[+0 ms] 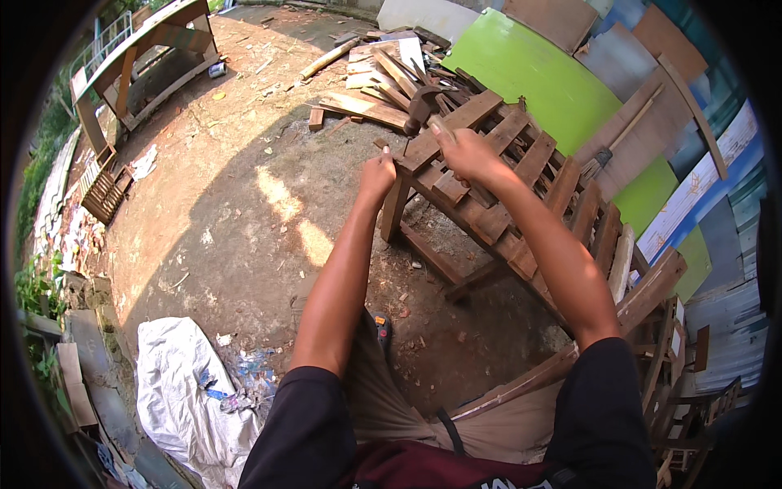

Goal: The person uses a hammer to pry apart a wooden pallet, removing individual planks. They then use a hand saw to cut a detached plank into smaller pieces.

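Slatted wood frame (538, 160) sits right of ctr, mostly upper half of pic, long axis slanting from upper ctr to lower right; both hands are at its upper-left end. R hand (472, 159) is wrapped round the hammer (422, 109) handle, head up-left of the fist, over/near the end board (470, 115). L hand (378, 173) is at that board's left corner, below & left of the hammer head, w/ a gap btwn the 2; can't tell if its fingers grip anything. L hand's nearer the corner.
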Demonstrator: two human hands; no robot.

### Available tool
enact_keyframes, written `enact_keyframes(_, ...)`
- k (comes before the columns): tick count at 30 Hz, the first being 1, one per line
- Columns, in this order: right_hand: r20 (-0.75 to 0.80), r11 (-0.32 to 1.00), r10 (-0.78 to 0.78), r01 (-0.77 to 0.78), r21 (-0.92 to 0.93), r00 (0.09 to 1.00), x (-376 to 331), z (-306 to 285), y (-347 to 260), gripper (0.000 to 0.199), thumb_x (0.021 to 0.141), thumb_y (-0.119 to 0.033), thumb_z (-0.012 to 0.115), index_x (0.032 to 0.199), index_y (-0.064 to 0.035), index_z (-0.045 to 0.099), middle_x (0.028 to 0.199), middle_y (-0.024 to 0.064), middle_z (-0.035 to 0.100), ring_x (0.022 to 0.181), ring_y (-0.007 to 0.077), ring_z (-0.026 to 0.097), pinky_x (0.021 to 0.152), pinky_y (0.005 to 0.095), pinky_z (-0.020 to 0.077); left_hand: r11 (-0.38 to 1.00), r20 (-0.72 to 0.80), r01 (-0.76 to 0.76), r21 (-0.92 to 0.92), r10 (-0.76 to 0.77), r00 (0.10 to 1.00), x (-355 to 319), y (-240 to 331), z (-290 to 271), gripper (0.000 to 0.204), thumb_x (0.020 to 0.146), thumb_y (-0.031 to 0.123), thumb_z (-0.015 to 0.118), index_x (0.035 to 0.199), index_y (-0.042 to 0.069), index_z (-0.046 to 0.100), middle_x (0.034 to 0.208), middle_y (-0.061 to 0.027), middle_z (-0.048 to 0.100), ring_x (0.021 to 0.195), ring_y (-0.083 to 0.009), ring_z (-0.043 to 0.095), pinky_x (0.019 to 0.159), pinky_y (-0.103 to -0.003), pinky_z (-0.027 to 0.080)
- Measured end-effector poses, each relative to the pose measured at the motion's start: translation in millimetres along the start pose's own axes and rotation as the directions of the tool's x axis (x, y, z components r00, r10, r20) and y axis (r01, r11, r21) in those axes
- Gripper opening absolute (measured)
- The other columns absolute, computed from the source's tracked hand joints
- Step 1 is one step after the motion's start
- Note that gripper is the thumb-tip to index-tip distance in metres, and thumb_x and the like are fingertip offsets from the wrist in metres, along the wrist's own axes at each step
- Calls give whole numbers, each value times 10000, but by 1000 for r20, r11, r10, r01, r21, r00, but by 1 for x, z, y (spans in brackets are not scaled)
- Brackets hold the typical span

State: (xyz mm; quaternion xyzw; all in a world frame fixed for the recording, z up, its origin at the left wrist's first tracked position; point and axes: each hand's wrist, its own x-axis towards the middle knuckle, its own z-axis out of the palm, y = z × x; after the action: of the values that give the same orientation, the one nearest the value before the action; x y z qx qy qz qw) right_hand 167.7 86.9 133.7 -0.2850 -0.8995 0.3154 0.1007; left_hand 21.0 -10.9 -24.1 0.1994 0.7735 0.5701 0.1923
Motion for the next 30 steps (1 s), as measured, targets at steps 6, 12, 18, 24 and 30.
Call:
enact_keyframes(6, 122, 1000, -19, 18, 2, 992, 10, 0, 13, 547, 1037, -533, 431, 767, -59, 475, 567, 23, 477, 421, 148, 481, 395, 341, 415, 924, 279, 270, -270, -193, 941, 15, 8, -16, 875, 1020, 632, 202, 1263, -109, 598, 1298, -275, 614, 1252, -385, 576, 1026, -515, 438)
enact_keyframes(12, 57, 991, 22, -29, 131, 998, 7, -12, -10, 558, 1035, -547, 426, 760, -63, 463, 572, 22, 471, 431, 148, 481, 410, 352, 421, 941, 262, 286, -178, -235, 936, 36, 7, -22, 944, 991, 698, 144, 1264, -80, 605, 1292, -221, 634, 1258, -357, 578, 1053, -537, 418)
enact_keyframes(18, -116, 975, -17, 42, 219, 993, 0, -3, -8, 563, 1030, -554, 438, 756, -65, 496, 583, 35, 477, 465, 141, 501, 422, 335, 416, 947, 329, 261, -187, -190, 925, 18, 19, -22, 1017, 958, 759, 134, 1245, -91, 613, 1279, -234, 638, 1259, -348, 579, 1057, -518, 425)
enact_keyframes(24, 20, 971, 75, -77, 226, 997, 10, -14, -14, 533, 1035, -535, 445, 764, -77, 476, 581, 7, 449, 456, 118, 460, 404, 312, 370, 987, 421, 131, -94, -80, 904, 29, 5, -36, 1125, 903, 835, 113, 1385, -107, 495, 1428, -254, 524, 1371, -370, 471, 1099, -542, 389)
enact_keyframes(30, 42, 997, -1, -2, 72, 999, 5, -12, -9, 525, 1039, -522, 450, 775, -69, 472, 560, -4, 444, 428, 121, 442, 402, 319, 373, 988, 423, 126, -92, -76, 903, 36, -7, -38, 1141, 896, 841, 79, 1416, -99, 466, 1466, -235, 493, 1399, -343, 443, 1126, -529, 359)
